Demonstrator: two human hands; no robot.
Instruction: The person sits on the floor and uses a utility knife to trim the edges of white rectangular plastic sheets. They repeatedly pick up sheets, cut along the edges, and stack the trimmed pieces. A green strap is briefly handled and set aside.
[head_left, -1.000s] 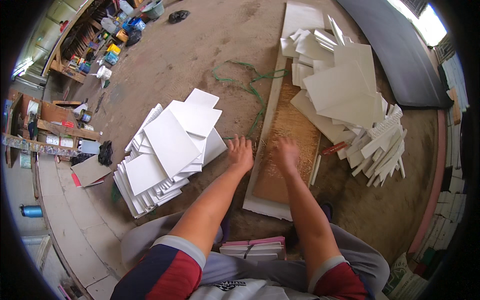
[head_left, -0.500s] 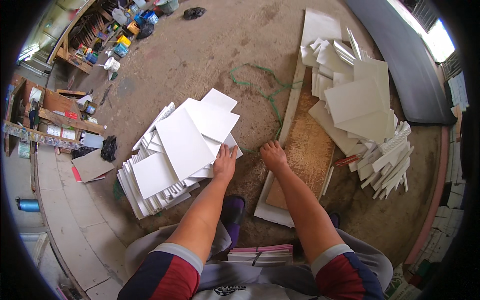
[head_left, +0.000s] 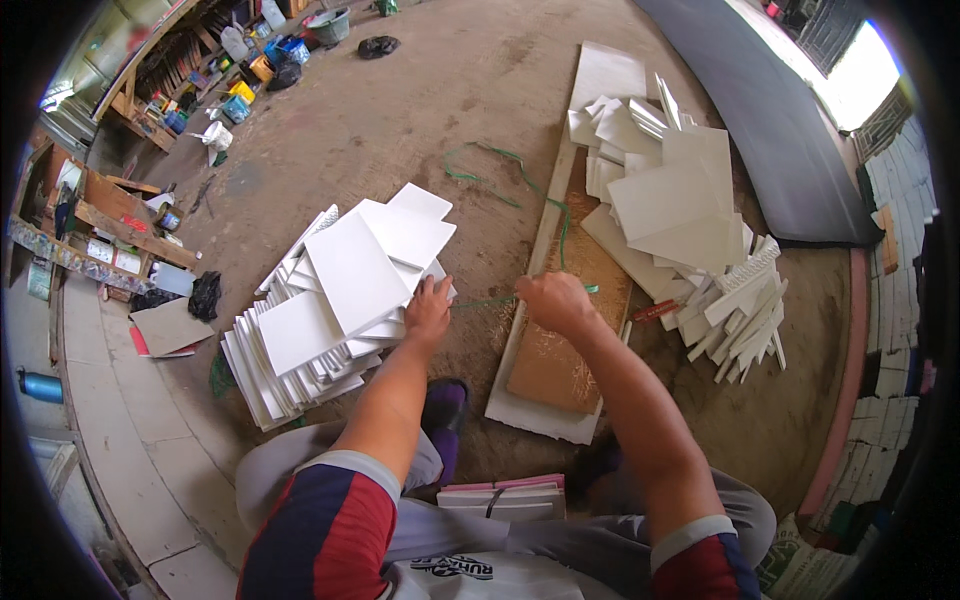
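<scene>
A slanting stack of white boards (head_left: 357, 275) lies on the floor to the left. My left hand (head_left: 428, 308) rests against its right edge, with fingers apart. My right hand (head_left: 558, 300) is closed round a thin green cord (head_left: 564, 235), above the near part of a brown plank. From the right hand one stretch of cord runs left to the stack; another loops away over the floor, and a short end sticks out on the hand's right. A bit of green also shows at the stack's left side.
A brown plank (head_left: 552, 375) on a long white board carries a loose heap of white pieces (head_left: 680, 200). Red-handled tool (head_left: 655, 311) lies beside it. Between my legs sits a tied bundle of sheets (head_left: 520, 498). Shelves with paint tins (head_left: 110, 245) stand left; a dark grey sheet (head_left: 770, 130) leans right.
My right hand has moved slightly right and turned over, drawing the green cord with it, so the loop has shifted. My left hand stays at the stack. The whole view has shifted a little.
</scene>
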